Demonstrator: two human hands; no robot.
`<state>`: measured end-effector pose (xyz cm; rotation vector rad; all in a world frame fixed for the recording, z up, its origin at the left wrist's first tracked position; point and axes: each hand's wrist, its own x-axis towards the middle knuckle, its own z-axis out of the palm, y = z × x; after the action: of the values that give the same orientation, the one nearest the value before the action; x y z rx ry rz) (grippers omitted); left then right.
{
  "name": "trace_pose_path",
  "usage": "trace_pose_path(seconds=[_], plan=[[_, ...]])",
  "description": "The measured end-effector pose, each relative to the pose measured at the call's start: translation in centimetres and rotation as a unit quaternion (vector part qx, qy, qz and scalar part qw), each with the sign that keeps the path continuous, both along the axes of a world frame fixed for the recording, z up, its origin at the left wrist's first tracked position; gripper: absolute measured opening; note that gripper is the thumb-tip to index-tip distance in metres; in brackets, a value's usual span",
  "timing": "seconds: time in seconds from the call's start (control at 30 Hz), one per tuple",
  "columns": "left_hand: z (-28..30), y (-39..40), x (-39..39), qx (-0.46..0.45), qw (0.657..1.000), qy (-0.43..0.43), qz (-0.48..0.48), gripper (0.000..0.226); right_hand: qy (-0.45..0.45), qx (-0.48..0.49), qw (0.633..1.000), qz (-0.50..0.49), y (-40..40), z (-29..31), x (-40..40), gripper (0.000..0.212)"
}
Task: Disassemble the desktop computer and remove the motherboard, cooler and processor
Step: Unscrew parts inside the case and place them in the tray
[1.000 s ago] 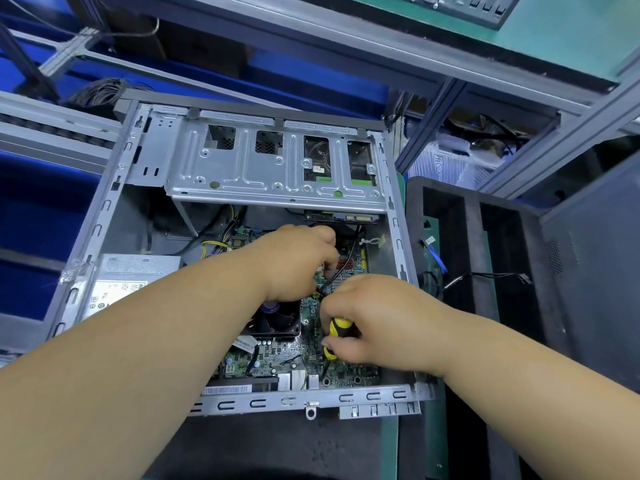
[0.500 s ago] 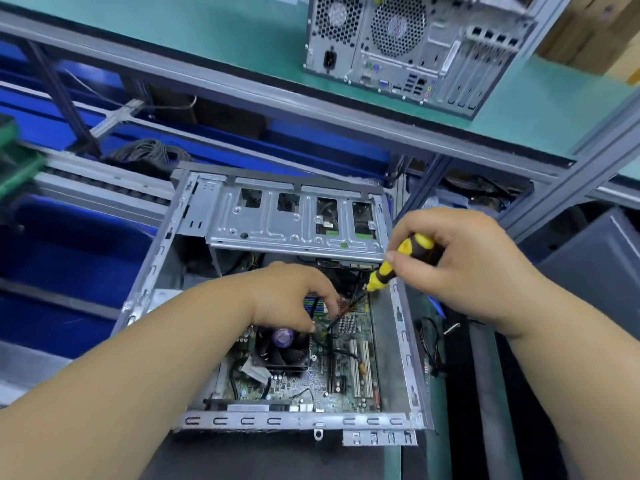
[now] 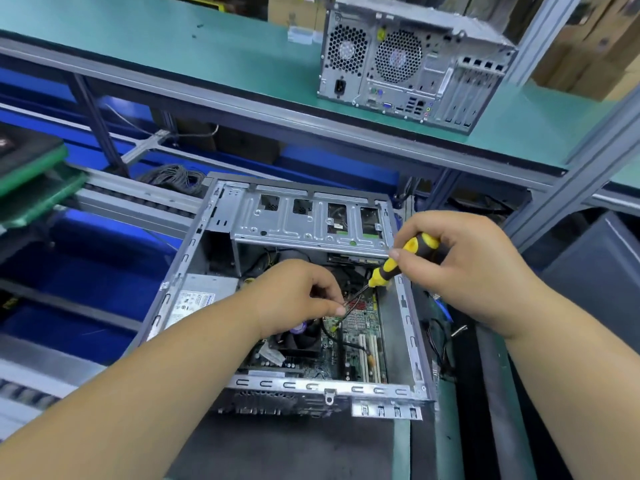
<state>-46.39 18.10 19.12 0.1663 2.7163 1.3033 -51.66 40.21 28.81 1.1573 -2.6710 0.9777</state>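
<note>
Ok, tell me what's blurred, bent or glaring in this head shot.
Head view: wide-angle lens bows the shelf rail; forearms at the bottom edge loom large and soft; even overhead light, mild sheen on the open case; screwdriver and motherboard stay fairly sharp.

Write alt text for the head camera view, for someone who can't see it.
A person's right hand grips a yellow-and-black screwdriver, its tip angled down into an open desktop computer case, while the left hand pinches a thin wire above the motherboard. A second computer tower stands on the green shelf behind.
</note>
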Motion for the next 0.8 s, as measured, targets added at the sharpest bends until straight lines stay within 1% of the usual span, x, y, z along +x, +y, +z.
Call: trace_pose_path(seconds=[0.2,0.3,0.43,0.6,0.8], plan=[[-1.1,2.5,0.4,0.002,0.997,0.066,0.027,0.009,0.042,-0.052,0.997,-0.045,3.2,-1.9,1.4,0.01],[-1.6,3.4,0.6,-0.008,0.998,0.045,0.047,0.01,0.031,-0.053,0.995,-0.073,4.5,-2.8,2.1,0.009],[-2.0,3.4,0.8,-0.072,0.996,0.008,0.052,0.012,0.031,-0.023,0.996,-0.081,5.6,-3.5,2.8,0.009],[-2.2,2.5,0.8,-0.119,0.992,-0.013,0.041,0.015,-0.002,0.019,0.999,-0.044,5.3,-4.6,2.9,0.009],[-2.1,1.3,-1.2,-0.202,0.979,-0.023,-0.014,0.017,-0.023,0.13,0.991,-0.005,2.3,-7.3,1.9,0.012]])
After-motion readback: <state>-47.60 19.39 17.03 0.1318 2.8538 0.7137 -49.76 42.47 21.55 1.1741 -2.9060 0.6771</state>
